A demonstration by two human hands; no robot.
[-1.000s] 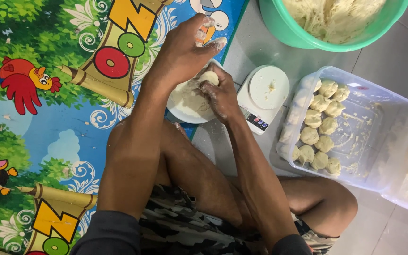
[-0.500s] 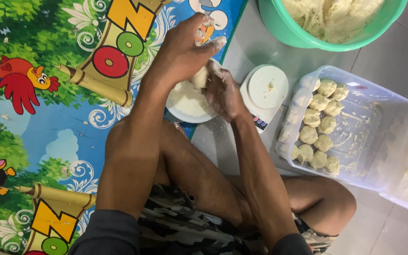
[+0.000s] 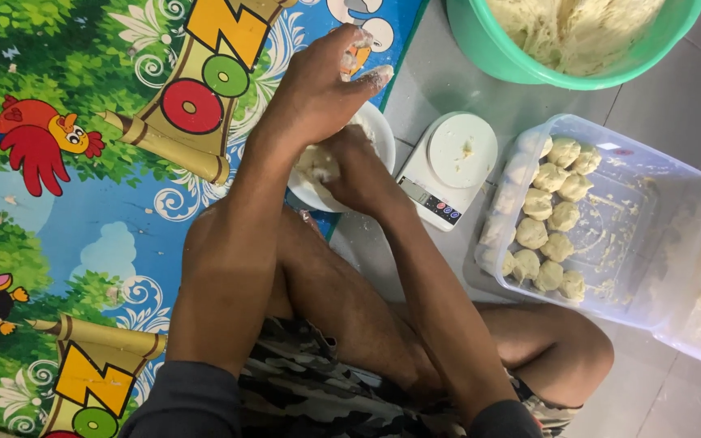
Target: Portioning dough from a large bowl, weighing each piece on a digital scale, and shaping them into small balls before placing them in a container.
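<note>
My left hand (image 3: 318, 85) and my right hand (image 3: 356, 166) are pressed together over a white plate (image 3: 379, 130) on the floor. Between them sits a lump of pale dough (image 3: 316, 162), mostly hidden by the palms. The left hand lies on top with floury fingertips spread upward. The right hand cups the dough from underneath. Both forearms reach out over my bare knees.
A small white kitchen scale (image 3: 452, 166) stands right of the plate. A clear plastic tub (image 3: 651, 211) holds several dough balls (image 3: 549, 219). A green basin (image 3: 529, 69) of dough sits at the top. A colourful cartoon play mat (image 3: 83, 162) covers the left floor.
Both hands have shifted slightly while working the dough. The right hand has slid lower under the left, and less of the dough shows.
</note>
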